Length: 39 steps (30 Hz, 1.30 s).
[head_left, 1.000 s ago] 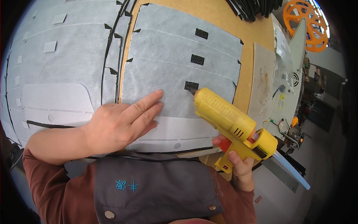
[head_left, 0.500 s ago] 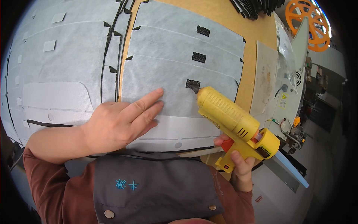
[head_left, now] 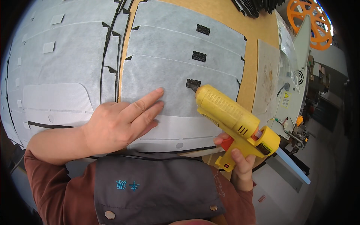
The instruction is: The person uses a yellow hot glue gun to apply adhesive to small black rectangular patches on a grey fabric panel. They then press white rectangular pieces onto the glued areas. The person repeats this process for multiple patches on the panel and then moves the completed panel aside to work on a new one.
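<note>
My right hand [head_left: 242,165] grips a yellow hot glue gun [head_left: 228,108], one finger at its red trigger. A pale blue glue stick [head_left: 294,167] sticks out of its back end. The dark nozzle meets the lower edge of the nearest black textured rectangle [head_left: 194,83] on a pale grey layered sheet [head_left: 165,75]. Farther up the sheet lie two more such rectangles, a middle one [head_left: 199,56] and a far one [head_left: 203,29]. My left hand [head_left: 123,120] rests flat on the sheet's near left part, fingers stretched out toward the nozzle.
Left of a black-edged seam lie more pale sheets [head_left: 71,67] with small white squares [head_left: 49,47]. A tan board [head_left: 221,11] lies underneath. Black folded pieces [head_left: 258,7] are at the back. To the right stand a grey machine [head_left: 288,101] and an orange spoked reel [head_left: 309,24].
The glue gun and right hand have shifted very slightly left, along with a slight shift of the whole view. My left hand keeps its place on the sheet.
</note>
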Each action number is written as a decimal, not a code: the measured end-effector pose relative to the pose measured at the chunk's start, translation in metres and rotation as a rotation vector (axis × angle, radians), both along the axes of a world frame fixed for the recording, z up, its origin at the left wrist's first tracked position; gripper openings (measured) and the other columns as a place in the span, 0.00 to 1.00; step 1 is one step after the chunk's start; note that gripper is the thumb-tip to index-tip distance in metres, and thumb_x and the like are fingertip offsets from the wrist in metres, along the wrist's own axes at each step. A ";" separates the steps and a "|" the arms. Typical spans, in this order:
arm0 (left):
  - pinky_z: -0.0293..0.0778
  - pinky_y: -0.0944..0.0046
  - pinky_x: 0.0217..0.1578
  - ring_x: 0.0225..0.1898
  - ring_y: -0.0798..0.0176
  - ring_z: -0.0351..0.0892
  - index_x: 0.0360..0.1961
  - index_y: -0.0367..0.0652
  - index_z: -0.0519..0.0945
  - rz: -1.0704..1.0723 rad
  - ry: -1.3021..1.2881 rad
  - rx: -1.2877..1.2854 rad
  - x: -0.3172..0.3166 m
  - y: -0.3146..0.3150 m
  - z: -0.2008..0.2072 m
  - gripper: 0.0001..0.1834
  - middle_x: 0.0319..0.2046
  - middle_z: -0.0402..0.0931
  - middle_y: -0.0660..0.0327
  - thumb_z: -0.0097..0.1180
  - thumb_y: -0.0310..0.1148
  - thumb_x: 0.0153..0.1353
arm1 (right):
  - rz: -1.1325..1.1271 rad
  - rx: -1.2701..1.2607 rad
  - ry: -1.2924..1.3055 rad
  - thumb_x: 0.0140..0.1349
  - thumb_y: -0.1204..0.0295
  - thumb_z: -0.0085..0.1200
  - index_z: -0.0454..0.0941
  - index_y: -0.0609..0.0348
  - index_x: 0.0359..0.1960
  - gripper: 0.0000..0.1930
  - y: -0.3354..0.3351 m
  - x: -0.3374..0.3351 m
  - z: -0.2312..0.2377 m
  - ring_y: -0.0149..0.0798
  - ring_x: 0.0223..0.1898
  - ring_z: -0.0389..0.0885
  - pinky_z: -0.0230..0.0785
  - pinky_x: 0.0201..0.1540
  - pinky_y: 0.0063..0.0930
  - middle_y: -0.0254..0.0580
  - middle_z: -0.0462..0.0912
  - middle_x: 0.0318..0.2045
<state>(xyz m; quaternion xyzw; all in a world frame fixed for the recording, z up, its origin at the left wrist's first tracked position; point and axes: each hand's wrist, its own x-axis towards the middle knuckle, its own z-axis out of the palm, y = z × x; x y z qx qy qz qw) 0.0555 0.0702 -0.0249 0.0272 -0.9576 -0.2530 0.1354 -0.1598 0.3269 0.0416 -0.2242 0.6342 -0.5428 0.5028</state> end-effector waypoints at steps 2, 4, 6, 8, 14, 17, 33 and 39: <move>0.72 0.70 0.18 0.19 0.70 0.75 0.49 0.36 0.80 -0.001 0.002 -0.005 0.000 -0.001 0.001 0.25 0.59 0.76 0.48 0.71 0.31 0.49 | 0.027 0.024 0.008 0.63 0.75 0.50 0.58 0.70 0.66 0.30 0.005 -0.004 -0.002 0.50 0.52 0.78 0.69 0.59 0.45 0.59 0.75 0.51; 0.72 0.70 0.18 0.19 0.70 0.75 0.49 0.36 0.80 -0.001 0.002 -0.002 -0.001 -0.001 0.001 0.25 0.59 0.76 0.48 0.71 0.31 0.49 | 0.039 0.017 0.014 0.63 0.75 0.51 0.57 0.70 0.66 0.30 0.006 -0.007 -0.004 0.49 0.51 0.78 0.69 0.58 0.45 0.59 0.75 0.51; 0.72 0.71 0.18 0.19 0.70 0.75 0.49 0.36 0.81 -0.001 0.000 -0.004 -0.001 0.000 0.001 0.25 0.58 0.76 0.48 0.71 0.31 0.49 | 0.021 0.000 0.005 0.63 0.75 0.51 0.57 0.70 0.67 0.31 0.004 -0.007 -0.006 0.49 0.51 0.78 0.69 0.58 0.45 0.60 0.75 0.51; 0.71 0.71 0.18 0.19 0.71 0.74 0.49 0.36 0.81 -0.004 -0.004 -0.011 -0.001 0.000 0.001 0.25 0.58 0.76 0.47 0.71 0.31 0.49 | -0.028 -0.027 -0.020 0.63 0.74 0.51 0.57 0.70 0.67 0.31 -0.004 -0.001 -0.006 0.49 0.51 0.78 0.69 0.58 0.45 0.60 0.75 0.51; 0.71 0.71 0.18 0.19 0.71 0.74 0.48 0.35 0.81 -0.011 -0.002 -0.003 -0.002 -0.001 0.002 0.25 0.58 0.76 0.47 0.72 0.31 0.49 | -0.017 0.024 -0.021 0.63 0.74 0.51 0.57 0.70 0.67 0.31 0.002 -0.005 -0.009 0.49 0.51 0.78 0.69 0.58 0.44 0.59 0.76 0.49; 0.71 0.71 0.18 0.19 0.70 0.74 0.48 0.35 0.81 -0.008 0.005 -0.003 -0.002 -0.001 0.001 0.25 0.57 0.77 0.47 0.72 0.31 0.49 | -0.056 0.010 -0.027 0.63 0.73 0.51 0.57 0.70 0.66 0.31 0.007 -0.006 -0.010 0.49 0.51 0.78 0.69 0.58 0.44 0.59 0.77 0.49; 0.71 0.71 0.18 0.19 0.69 0.76 0.49 0.35 0.80 -0.011 -0.001 -0.003 -0.004 0.000 0.002 0.25 0.56 0.77 0.46 0.72 0.31 0.49 | -0.094 -0.010 -0.010 0.64 0.71 0.54 0.59 0.69 0.65 0.30 0.012 -0.006 -0.013 0.47 0.50 0.79 0.71 0.56 0.42 0.58 0.78 0.47; 0.70 0.70 0.17 0.19 0.69 0.76 0.49 0.35 0.81 -0.010 -0.002 0.006 -0.004 0.000 0.002 0.25 0.57 0.77 0.45 0.72 0.31 0.50 | -0.160 0.018 -0.005 0.62 0.68 0.56 0.62 0.71 0.62 0.30 0.013 0.000 -0.012 0.47 0.46 0.80 0.72 0.53 0.43 0.57 0.79 0.44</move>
